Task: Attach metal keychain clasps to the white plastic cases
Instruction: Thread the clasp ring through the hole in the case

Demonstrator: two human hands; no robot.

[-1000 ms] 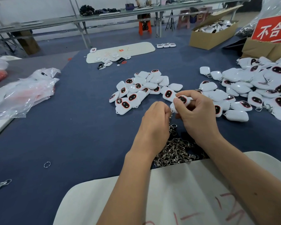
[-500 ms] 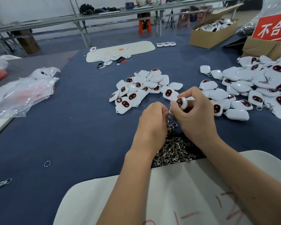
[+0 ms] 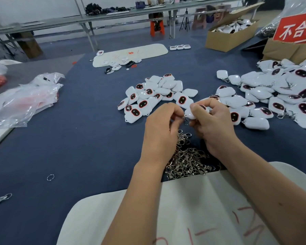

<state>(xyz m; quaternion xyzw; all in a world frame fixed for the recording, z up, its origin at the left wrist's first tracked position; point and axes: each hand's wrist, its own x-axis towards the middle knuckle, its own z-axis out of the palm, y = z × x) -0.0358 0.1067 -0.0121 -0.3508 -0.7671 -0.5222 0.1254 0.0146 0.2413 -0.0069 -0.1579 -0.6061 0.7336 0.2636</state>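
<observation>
Now white case (image 3: pixel 190 114) in right-hand grip (image 3: pixel 211 124), clasp (image 3: pixel 184 118) in left hand's (image 3: pixel 160 133).

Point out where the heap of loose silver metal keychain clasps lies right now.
In the head view the heap of loose silver metal keychain clasps lies on the blue table, low and centre, between the two wrists and just beyond the white sheet.

Both bare forearms reach forward from the lower edge and converge at the middle. The left hand (image 3: pixel 162 127) shows its back, its fingers (image 3: pixel 175 114) curled inward into a pinch at the tips. The right hand (image 3: pixel 213 124) sits just beside it, thumb on top, fingers curled and gripping, knuckles raised.
</observation>
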